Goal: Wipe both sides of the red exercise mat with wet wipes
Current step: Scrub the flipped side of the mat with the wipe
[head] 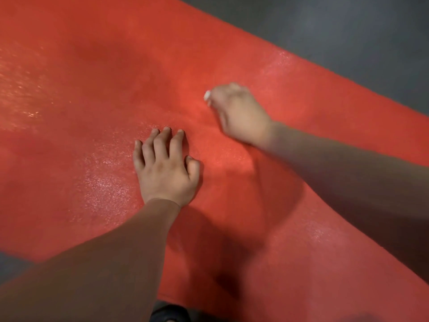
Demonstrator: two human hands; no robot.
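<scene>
The red exercise mat [92, 89] lies flat on the floor and fills most of the view, with wet shiny patches on its surface. My left hand [166, 168] rests on the mat near the middle, fingers spread and slightly bent, holding nothing. My right hand [239, 115] is farther up and to the right, blurred, with its fingers curled round a white wet wipe [207, 96] pressed against the mat. Only a small corner of the wipe shows past the fingers.
Grey floor [348, 31] borders the mat at the top right and at the bottom left corner [14, 266]. A dark object [169, 313], partly cut off, sits at the mat's near edge at the bottom.
</scene>
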